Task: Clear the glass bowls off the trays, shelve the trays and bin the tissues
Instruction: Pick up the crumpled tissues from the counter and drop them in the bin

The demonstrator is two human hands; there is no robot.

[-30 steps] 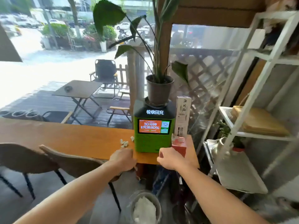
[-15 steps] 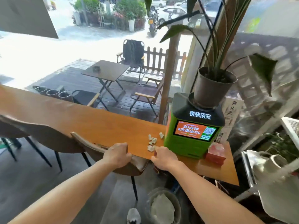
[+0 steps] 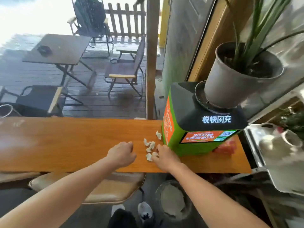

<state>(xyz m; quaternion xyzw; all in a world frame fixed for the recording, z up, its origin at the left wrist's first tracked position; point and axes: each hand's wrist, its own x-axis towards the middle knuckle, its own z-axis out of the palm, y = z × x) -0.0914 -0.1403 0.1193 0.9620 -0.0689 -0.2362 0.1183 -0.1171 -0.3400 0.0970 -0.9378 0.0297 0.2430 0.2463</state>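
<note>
Several crumpled white tissues (image 3: 150,145) lie on the wooden counter (image 3: 65,142), just left of a green charging kiosk (image 3: 197,129). My right hand (image 3: 164,157) rests on the counter with its fingers touching the nearest tissue pieces (image 3: 150,156); whether it grips one is unclear. My left hand (image 3: 122,153) hovers over the counter to the left of the tissues, fingers curled, holding nothing visible. A round bin (image 3: 174,199) with white waste in it stands on the floor under the counter's edge. No glass bowls or trays show.
A grey plant pot (image 3: 233,79) sits on top of the kiosk. A red packet (image 3: 226,146) lies right of the kiosk. A white shelf with a watering can (image 3: 279,145) stands at right. A tan chair (image 3: 105,186) is tucked under the counter in front of me.
I have stepped closer and look further down. Both hands moved from the counter's front edge onto its top, the right one reaching the tissues.
</note>
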